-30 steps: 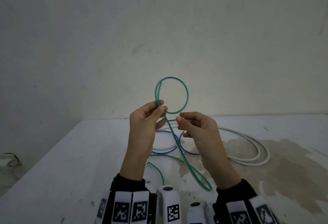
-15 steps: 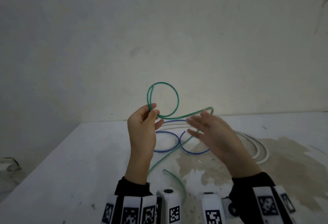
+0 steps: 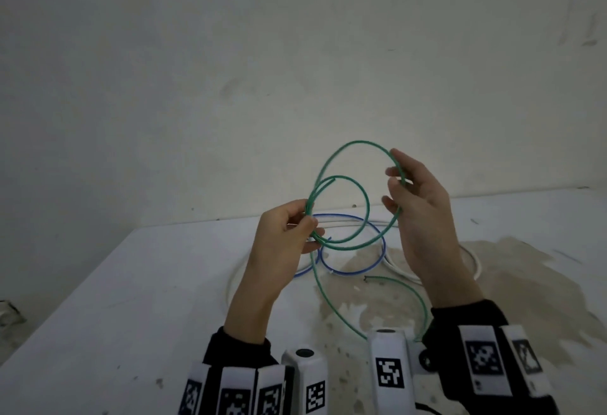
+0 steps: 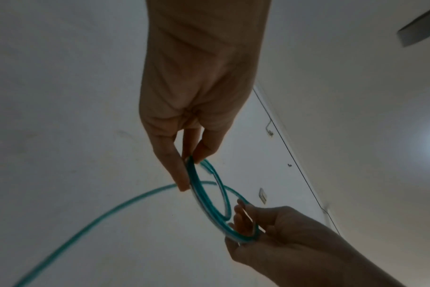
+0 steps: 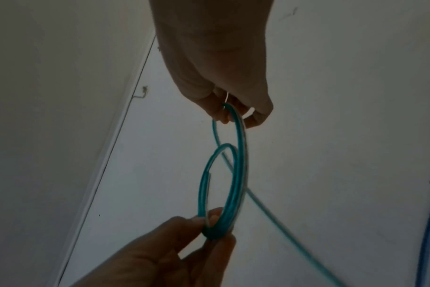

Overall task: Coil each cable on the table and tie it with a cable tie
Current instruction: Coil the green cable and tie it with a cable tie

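Observation:
A green cable (image 3: 358,141) is held up above the white table (image 3: 131,332) in two loops, a small one inside a larger one. My left hand (image 3: 307,221) pinches both loops together at their left side between thumb and fingers. My right hand (image 3: 395,178) grips the right side of the larger loop. The cable's tail hangs from the left hand to the table and curves back toward me. The left wrist view shows my left hand (image 4: 190,161) pinching the green cable (image 4: 195,184). The right wrist view shows my right hand (image 5: 233,114) holding the green cable (image 5: 242,155). No cable tie is visible.
A blue cable (image 3: 354,272) lies loosely looped on the table under my hands. A white cable (image 3: 477,265) lies in a wide loop round it. A brown stain covers the table's right part. A bare wall stands right behind the table.
My right hand has swung up and round with the green cable, forming a second, larger loop. The left hand kept its pinch on the first loop.

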